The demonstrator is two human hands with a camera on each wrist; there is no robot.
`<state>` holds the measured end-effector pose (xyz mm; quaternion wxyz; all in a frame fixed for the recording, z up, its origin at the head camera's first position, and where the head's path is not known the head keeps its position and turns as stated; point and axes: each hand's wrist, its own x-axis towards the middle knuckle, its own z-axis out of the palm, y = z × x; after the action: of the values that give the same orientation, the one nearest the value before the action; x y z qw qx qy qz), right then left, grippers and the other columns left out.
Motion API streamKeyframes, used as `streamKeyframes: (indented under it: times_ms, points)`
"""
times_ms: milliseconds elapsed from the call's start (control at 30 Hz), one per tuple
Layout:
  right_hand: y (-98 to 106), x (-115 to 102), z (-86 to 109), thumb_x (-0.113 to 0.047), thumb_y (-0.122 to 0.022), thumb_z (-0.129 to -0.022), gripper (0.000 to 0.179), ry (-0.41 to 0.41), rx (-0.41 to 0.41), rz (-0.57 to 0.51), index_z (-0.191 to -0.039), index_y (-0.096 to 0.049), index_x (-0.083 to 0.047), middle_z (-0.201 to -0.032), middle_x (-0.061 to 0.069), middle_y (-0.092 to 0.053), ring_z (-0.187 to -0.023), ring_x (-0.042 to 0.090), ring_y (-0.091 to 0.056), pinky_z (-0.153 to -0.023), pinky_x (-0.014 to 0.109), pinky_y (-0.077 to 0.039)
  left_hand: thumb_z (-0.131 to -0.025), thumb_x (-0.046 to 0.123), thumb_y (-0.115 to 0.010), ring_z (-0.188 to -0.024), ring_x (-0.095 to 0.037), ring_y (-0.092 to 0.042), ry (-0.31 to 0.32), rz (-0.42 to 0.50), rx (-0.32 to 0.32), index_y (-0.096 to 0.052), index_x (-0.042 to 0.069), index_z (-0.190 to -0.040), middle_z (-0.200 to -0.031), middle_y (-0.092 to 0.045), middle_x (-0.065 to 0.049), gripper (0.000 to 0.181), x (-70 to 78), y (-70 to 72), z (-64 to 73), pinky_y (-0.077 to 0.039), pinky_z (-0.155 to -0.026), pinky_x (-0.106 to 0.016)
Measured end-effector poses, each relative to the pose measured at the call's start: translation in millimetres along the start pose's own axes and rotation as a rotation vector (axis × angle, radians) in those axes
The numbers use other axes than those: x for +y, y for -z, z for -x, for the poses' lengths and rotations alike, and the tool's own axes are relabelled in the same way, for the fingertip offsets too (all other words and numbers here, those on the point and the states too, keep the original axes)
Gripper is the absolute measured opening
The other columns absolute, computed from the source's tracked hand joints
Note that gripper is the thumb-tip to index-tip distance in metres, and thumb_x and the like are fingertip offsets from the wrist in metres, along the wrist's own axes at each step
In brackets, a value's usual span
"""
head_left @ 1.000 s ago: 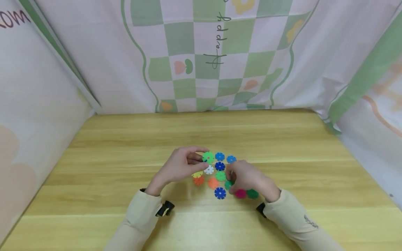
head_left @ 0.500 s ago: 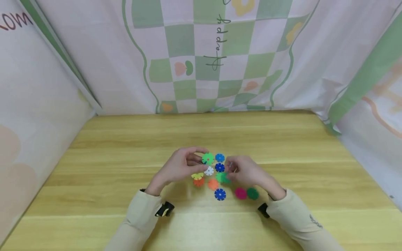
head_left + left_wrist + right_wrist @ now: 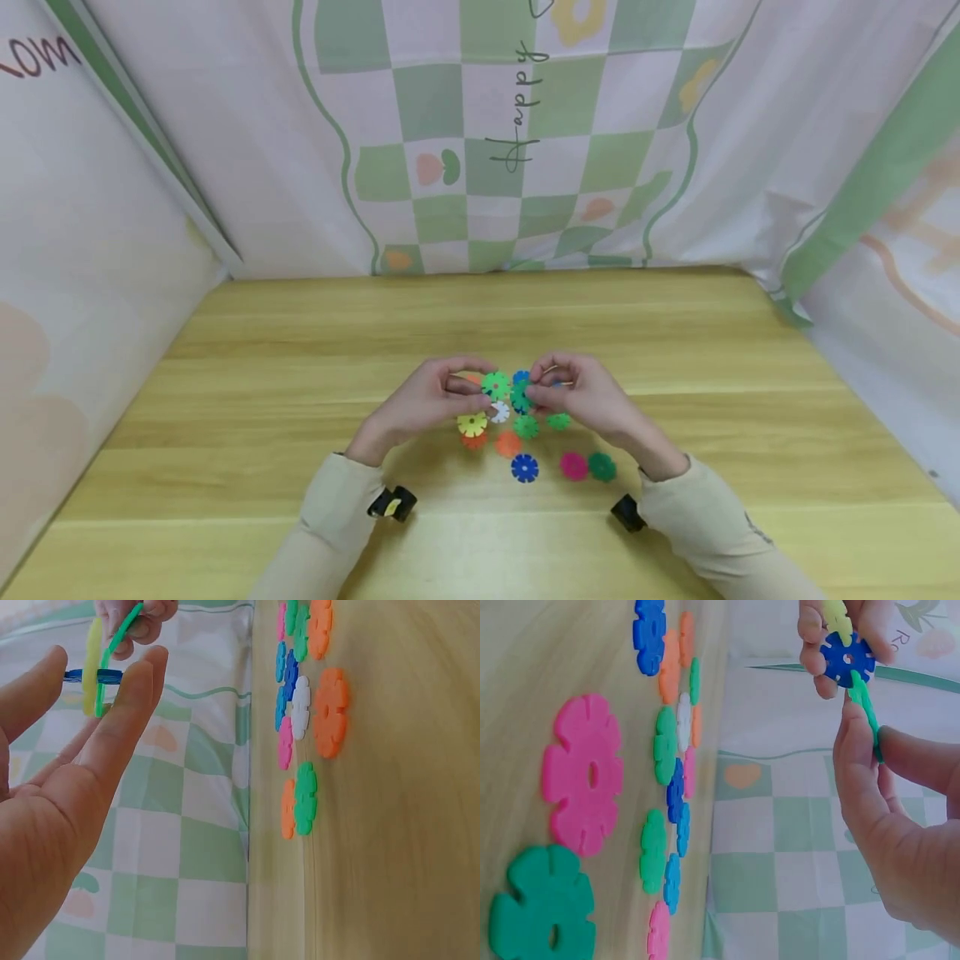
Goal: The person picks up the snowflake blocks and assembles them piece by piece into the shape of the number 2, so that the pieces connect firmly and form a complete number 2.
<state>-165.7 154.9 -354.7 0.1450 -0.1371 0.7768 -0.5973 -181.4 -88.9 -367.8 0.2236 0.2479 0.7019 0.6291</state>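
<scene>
My left hand [image 3: 435,392] pinches a dark blue notched plastic disc [image 3: 837,657] between thumb and fingertips. A yellow disc [image 3: 837,618] and a light green disc [image 3: 496,384] stand crosswise on that blue one. Close on its right, my right hand [image 3: 592,396] pinches a darker green disc [image 3: 521,397] by its edge. In the left wrist view this green disc [image 3: 124,628] tilts toward the light green disc and meets it; whether their slots are joined, I cannot tell. Both hands are raised above the table.
Beneath the hands, several flat discs lie on the wooden table [image 3: 300,333], among them white [image 3: 499,412], orange [image 3: 507,443] and blue [image 3: 525,468]. A pink disc [image 3: 574,466] and a dark green disc [image 3: 602,467] lie front right. A patterned curtain [image 3: 555,100] hangs behind.
My right hand has brought the darker green disc up and leftward from the right side of the pieces to the left hand's discs. My left hand stays nearly still.
</scene>
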Motion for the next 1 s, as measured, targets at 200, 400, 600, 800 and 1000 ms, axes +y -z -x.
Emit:
streamKeyframes:
  times_ms: [200, 400, 600, 800, 1000]
  points:
    - [-1.1, 1.4, -0.1, 0.000, -0.061, -0.092, 0.014, 0.022, 0.058, 0.026, -0.101, -0.055, 0.008, -0.092, 0.017, -0.060, -0.080, 0.038, -0.066, -0.074, 0.048, -0.056, -0.093, 0.005, -0.062, -0.098, -0.028, -0.068, 0.009, -0.009, -0.008, -0.052, -0.003, -0.131, -0.102, -0.069, -0.023, 0.040, 1.7, 0.1, 0.7, -0.054, -0.084, -0.034]
    - [-2.3, 4.4, -0.3, 0.001, -0.063, -0.090, 0.010, 0.105, 0.079, 0.080, -0.097, -0.058, 0.006, -0.092, 0.017, -0.062, -0.075, 0.038, -0.067, -0.067, 0.046, -0.057, -0.094, 0.008, -0.062, -0.099, -0.037, -0.066, 0.000, -0.007, -0.039, -0.056, -0.002, -0.128, -0.100, -0.069, -0.026, 0.036, 0.7, 0.1, -0.3, -0.055, -0.083, -0.034]
    - [-5.1, 6.7, -0.5, 0.007, -0.063, -0.088, 0.007, 0.263, 0.068, 0.169, -0.092, -0.062, 0.001, -0.090, 0.016, -0.064, -0.071, 0.036, -0.068, -0.061, 0.045, -0.057, -0.095, 0.009, -0.060, -0.099, -0.045, -0.063, -0.001, -0.001, -0.085, -0.056, -0.002, -0.129, -0.099, -0.067, -0.030, 0.036, 0.0, -0.1, -0.1, -0.056, -0.079, -0.032]
    - [-6.9, 7.0, -1.4, 0.009, -0.066, -0.085, 0.009, 0.330, 0.099, 0.240, -0.090, -0.065, 0.001, -0.083, 0.012, -0.068, -0.072, 0.033, -0.068, -0.062, 0.042, -0.057, -0.095, 0.007, -0.060, -0.101, -0.048, -0.061, 0.000, 0.050, -0.080, -0.054, -0.004, -0.129, -0.098, -0.066, -0.033, 0.037, -0.5, -0.1, 0.6, -0.054, -0.085, -0.034]
    - [-8.2, 6.8, -3.0, 0.006, -0.071, -0.082, 0.008, 0.368, 0.173, 0.328, -0.086, -0.069, -0.001, -0.081, 0.011, -0.070, -0.070, 0.020, -0.068, -0.062, 0.026, -0.056, -0.093, 0.003, -0.061, -0.099, -0.049, -0.061, 0.001, 0.098, -0.050, -0.055, -0.006, -0.127, -0.096, -0.069, -0.026, 0.036, -2.7, -1.6, 0.2, -0.055, -0.085, -0.037]
